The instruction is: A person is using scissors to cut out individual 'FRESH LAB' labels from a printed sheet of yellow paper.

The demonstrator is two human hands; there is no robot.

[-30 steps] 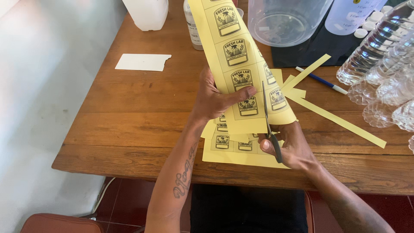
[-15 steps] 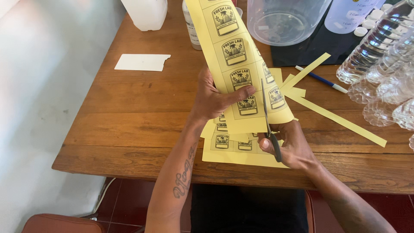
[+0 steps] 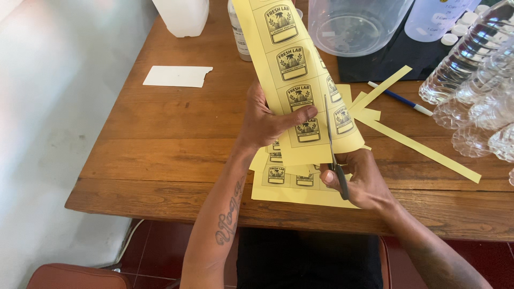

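While the left hand (image 3: 267,120) pinches a long yellow label sheet (image 3: 292,69) with its thumb laid across the printed face and the fingers closed behind it, the right hand (image 3: 361,182) is wrapped round the dark handles of a pair of scissors (image 3: 333,152). The scissors point up the sheet, their blades running along a gap between two columns of printed labels, right of the left thumb. That sheet rises tilted from just above the wooden surface (image 3: 160,144) towards the far side, its lower edge hanging over a stack of more label sheets (image 3: 292,184) lying flat at the near edge of the surface, under both hands.

To the right of the held sheet lie several cut yellow strips (image 3: 423,150), one long strip running away towards the right edge, and a shorter one beside a blue and white pen (image 3: 401,100). Further right of the sheet, clear plastic bottles (image 3: 476,91) are heaped on their sides. Beyond the sheet stands a clear plastic tub (image 3: 356,27) on a dark mat (image 3: 391,61), and a small bottle (image 3: 239,32) shows just left of the sheet's upper part. A white jug (image 3: 182,16) stands further left, and a torn white slip of paper (image 3: 176,76) lies well left of the sheet.
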